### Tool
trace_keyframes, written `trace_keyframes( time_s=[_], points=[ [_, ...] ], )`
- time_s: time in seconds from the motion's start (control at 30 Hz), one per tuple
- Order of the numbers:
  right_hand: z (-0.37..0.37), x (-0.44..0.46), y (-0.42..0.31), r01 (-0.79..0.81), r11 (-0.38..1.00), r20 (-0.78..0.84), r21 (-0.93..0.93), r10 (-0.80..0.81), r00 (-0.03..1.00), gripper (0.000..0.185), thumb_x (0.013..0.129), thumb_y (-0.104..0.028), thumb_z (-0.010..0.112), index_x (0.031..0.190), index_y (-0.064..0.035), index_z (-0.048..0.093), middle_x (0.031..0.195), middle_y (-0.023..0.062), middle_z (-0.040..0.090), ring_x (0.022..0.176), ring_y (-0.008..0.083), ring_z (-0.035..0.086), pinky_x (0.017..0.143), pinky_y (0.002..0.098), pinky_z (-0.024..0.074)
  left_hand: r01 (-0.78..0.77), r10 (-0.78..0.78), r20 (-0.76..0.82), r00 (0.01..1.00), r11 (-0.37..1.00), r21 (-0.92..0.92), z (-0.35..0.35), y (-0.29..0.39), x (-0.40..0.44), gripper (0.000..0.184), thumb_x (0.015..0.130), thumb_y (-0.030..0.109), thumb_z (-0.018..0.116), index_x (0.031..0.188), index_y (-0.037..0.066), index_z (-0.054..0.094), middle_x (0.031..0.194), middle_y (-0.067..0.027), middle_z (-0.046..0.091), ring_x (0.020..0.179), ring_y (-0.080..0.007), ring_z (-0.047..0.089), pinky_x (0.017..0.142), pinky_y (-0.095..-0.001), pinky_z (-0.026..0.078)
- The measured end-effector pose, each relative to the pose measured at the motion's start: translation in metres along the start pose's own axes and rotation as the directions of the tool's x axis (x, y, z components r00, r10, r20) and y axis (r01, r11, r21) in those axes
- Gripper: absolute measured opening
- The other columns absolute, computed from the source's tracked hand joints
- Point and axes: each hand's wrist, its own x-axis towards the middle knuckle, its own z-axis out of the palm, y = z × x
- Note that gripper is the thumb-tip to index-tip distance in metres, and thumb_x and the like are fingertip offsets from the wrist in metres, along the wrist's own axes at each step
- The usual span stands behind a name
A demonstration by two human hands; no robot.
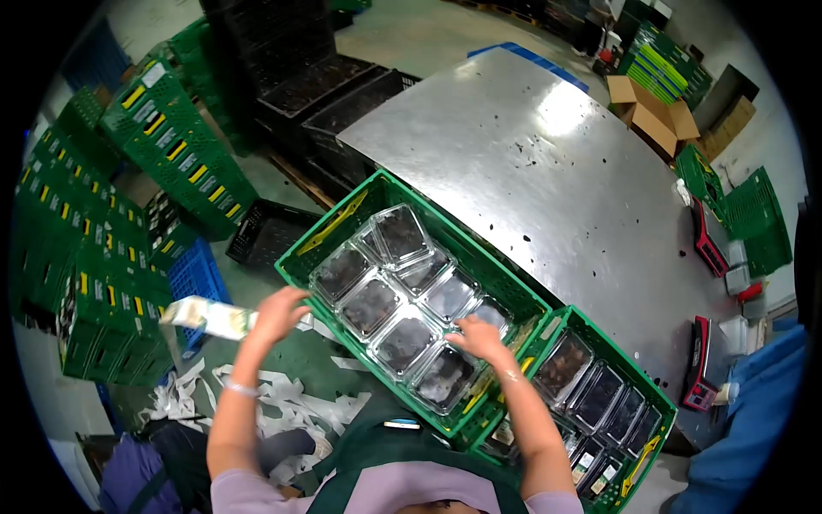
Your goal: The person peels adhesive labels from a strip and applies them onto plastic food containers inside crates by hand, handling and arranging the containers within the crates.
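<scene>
My left hand is at the left side of a green crate, its fingers curled around a strip of white printed labels. The strip hangs out to the left and a short end shows on the other side of the hand. My right hand lies over the crate's right part, fingers apart, touching the clear lids. Inside the crate are several clear plastic punnets with dark contents. One punnet sits tilted on top of others at the back.
A second green crate with punnets, some labelled, adjoins on the right. Behind is a metal table with dark crumbs. Stacked green crates and black crates stand left. Backing paper litters the floor. A blue-clothed person stands right.
</scene>
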Motion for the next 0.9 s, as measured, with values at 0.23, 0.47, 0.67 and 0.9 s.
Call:
trace_keyframes(
  time_s=[0.23,0.47,0.67,0.9],
  points=[
    [0.118,0.029,-0.028,-0.389,0.921,-0.032,0.016,0.390,0.920,0.058,0.076,-0.062,0.046,0.103,-0.0115,0.054,0.101,0.0127,0.059,0.096,0.0323,0.052,0.076,0.0467,0.0427,-0.096,0.096,0.235,0.967,0.995,-0.009,0.178,-0.035,0.163,0.036,0.069,0.022,0.069,0.102,0.011,0.058,0.110,-0.0070,0.053,0.093,-0.0330,0.056,0.079,-0.0420,0.045],
    [0.118,0.016,-0.022,-0.363,0.903,-0.166,0.231,0.404,0.900,0.049,0.076,-0.052,0.055,0.096,-0.0071,0.053,0.087,0.0137,0.059,0.084,0.0332,0.056,0.071,0.0418,0.0449,-0.333,0.251,0.508,0.824,0.940,0.075,0.227,-0.083,0.187,0.070,0.054,0.053,0.072,0.104,0.006,0.060,0.109,-0.0164,0.055,0.095,-0.0345,0.055,0.079,-0.0408,0.046],
    [0.086,-0.006,-0.060,-0.333,0.898,-0.368,0.286,0.424,0.828,0.040,0.078,-0.043,0.057,0.088,-0.0057,0.045,0.077,0.0125,0.058,0.069,0.0327,0.059,0.058,0.0411,0.0472,-0.266,0.277,0.375,0.885,0.961,-0.082,0.169,-0.055,0.168,0.056,0.048,0.032,0.081,0.081,0.003,0.047,0.080,-0.0129,0.054,0.076,-0.0348,0.052,0.064,-0.0404,0.041],
    [-0.007,-0.044,-0.075,-0.014,0.929,-0.829,0.370,0.337,0.445,0.030,0.077,-0.032,0.063,0.089,-0.0060,0.052,0.072,0.0093,0.054,0.057,0.0258,0.055,0.050,0.0342,0.0439,-0.407,0.409,0.029,0.912,0.912,-0.053,0.100,-0.040,0.107,0.040,0.059,0.010,0.075,0.079,0.001,0.041,0.074,-0.0122,0.042,0.069,-0.0322,0.042,0.062,-0.0366,0.038]
  ],
)
